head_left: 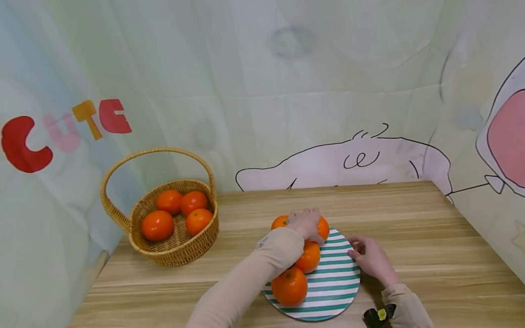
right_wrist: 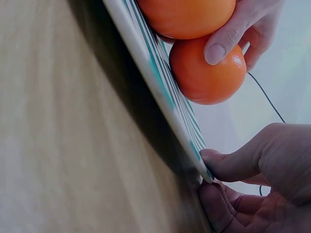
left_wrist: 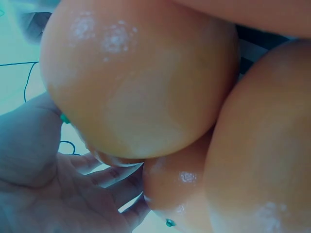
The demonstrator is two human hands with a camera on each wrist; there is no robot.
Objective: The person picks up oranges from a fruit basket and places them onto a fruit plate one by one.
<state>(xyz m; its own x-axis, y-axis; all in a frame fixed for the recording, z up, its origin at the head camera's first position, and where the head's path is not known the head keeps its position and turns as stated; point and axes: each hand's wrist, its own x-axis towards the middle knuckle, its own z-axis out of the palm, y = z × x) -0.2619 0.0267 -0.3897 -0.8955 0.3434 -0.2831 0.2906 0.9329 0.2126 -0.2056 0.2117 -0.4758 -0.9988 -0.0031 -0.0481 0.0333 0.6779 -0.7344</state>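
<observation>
A round plate (head_left: 335, 281) with green and white stripes lies on the wooden table, with several oranges along its left side. My left hand (head_left: 305, 224) reaches over the far end of that group and grips the orange (head_left: 323, 228) there. In the right wrist view its thumb presses on the side of that orange (right_wrist: 194, 80), with fingers behind. At the plate's right edge my right hand (head_left: 373, 258) pinches the rim, thumb on top and fingers underneath. Nearer to me sit two more oranges, one low (head_left: 289, 286) and one in the middle (head_left: 309, 257), partly behind the left sleeve.
A wicker basket (head_left: 178, 255) with a tall handle stands at the back left, holding several oranges (head_left: 157, 225). A printed curtain (head_left: 251, 110) hangs behind the table (head_left: 436, 254). A black strap with a small device (head_left: 379, 316) sits by my right cuff.
</observation>
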